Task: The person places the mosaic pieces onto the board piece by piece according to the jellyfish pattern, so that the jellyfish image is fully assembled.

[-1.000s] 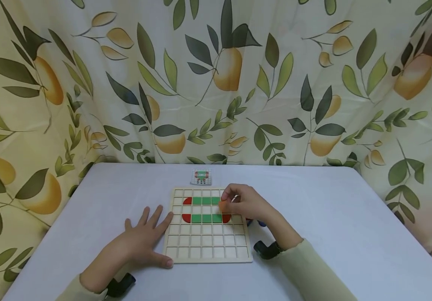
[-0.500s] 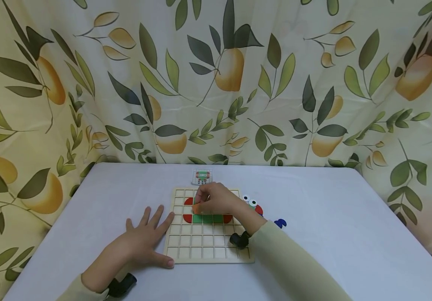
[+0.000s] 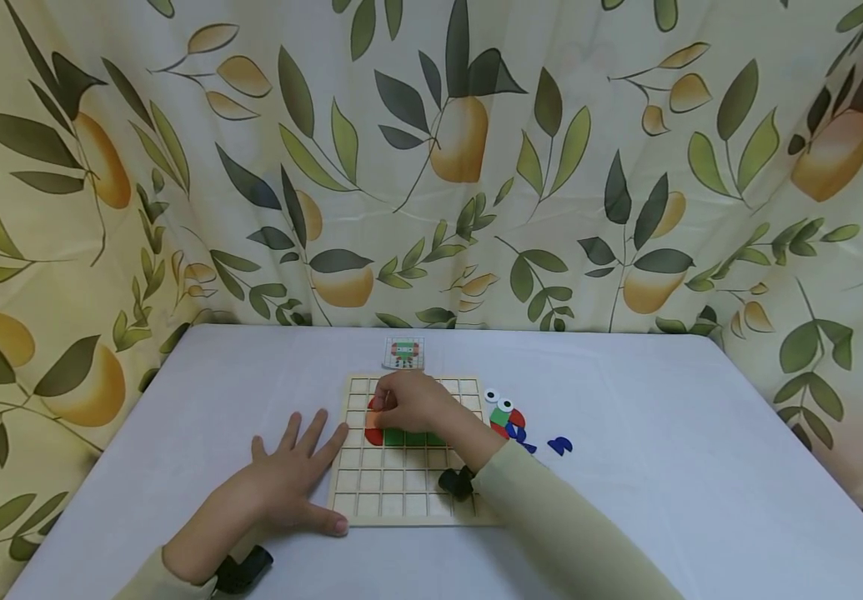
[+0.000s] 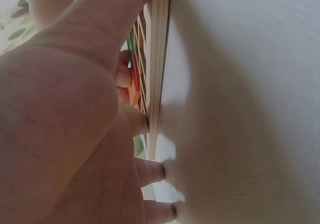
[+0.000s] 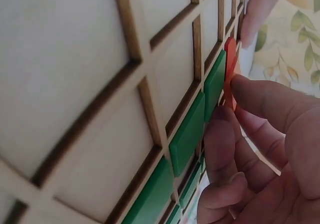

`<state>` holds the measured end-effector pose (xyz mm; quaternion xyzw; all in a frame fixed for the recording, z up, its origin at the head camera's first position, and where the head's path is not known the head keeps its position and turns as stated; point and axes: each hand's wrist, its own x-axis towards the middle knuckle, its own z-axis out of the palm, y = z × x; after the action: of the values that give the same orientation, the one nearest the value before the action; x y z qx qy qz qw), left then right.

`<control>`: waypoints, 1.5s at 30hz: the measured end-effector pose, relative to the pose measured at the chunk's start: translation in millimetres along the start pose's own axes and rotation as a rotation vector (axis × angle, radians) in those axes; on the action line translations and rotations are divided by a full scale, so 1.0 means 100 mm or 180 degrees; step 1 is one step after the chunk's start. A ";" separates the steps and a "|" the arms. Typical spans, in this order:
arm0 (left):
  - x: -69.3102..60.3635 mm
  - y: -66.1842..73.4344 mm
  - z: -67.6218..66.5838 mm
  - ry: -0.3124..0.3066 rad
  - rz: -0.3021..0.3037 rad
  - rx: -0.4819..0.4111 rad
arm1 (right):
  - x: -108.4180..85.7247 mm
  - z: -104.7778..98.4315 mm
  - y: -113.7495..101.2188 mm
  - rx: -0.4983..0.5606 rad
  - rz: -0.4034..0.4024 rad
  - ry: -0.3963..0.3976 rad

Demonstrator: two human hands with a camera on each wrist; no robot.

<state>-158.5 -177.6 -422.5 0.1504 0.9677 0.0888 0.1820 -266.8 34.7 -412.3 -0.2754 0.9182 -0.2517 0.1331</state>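
A wooden grid board (image 3: 404,482) lies on the white table. My right hand (image 3: 418,402) pinches an orange tile (image 3: 373,421) over the board's left side, between the red quarter-round pieces (image 3: 374,437). In the right wrist view, thumb and fingers hold the tile at its edge, beside a row of green square tiles (image 5: 187,134). The right hand hides much of the upper rows in the head view. Spread flat beside the board, my left hand (image 3: 288,479) touches its left edge with thumb and a fingertip; other fingertips rest on the tablecloth in the left wrist view.
A small picture card (image 3: 404,352) lies behind the board. To its right are loose pieces: round eye pieces (image 3: 504,405), a red piece (image 3: 517,417), and several blue pieces (image 3: 560,446). A patterned curtain (image 3: 431,167) hangs behind the table.
My right hand has carried the orange tile leftward across the board, from the right end of the rows to the left end. The loose pieces came into sight. The left hand stayed put.
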 end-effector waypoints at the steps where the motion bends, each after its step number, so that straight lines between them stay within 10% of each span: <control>1: 0.00 0.00 0.00 0.0001 0.0003 -0.0002 | 0.00 0.00 -0.01 -0.0043 0.0003 0.0003; 22: -0.01 0.01 0.00 0.0022 0.0051 0.0051 | -0.02 0.00 -0.08 -0.0633 0.0065 0.0076; 35: 0.00 0.02 -0.01 -0.0008 -0.0017 -0.0033 | -0.32 -0.37 0.29 0.0448 0.0038 0.0327; 45: -0.03 0.03 -0.02 -0.0032 -0.0056 -0.0039 | -0.57 -0.57 0.94 0.0707 0.0960 0.0768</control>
<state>-155.8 -176.1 -419.0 0.1412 0.9674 0.0925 0.1886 -284.0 157.1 -408.6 -0.0864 0.9249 -0.3597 0.0880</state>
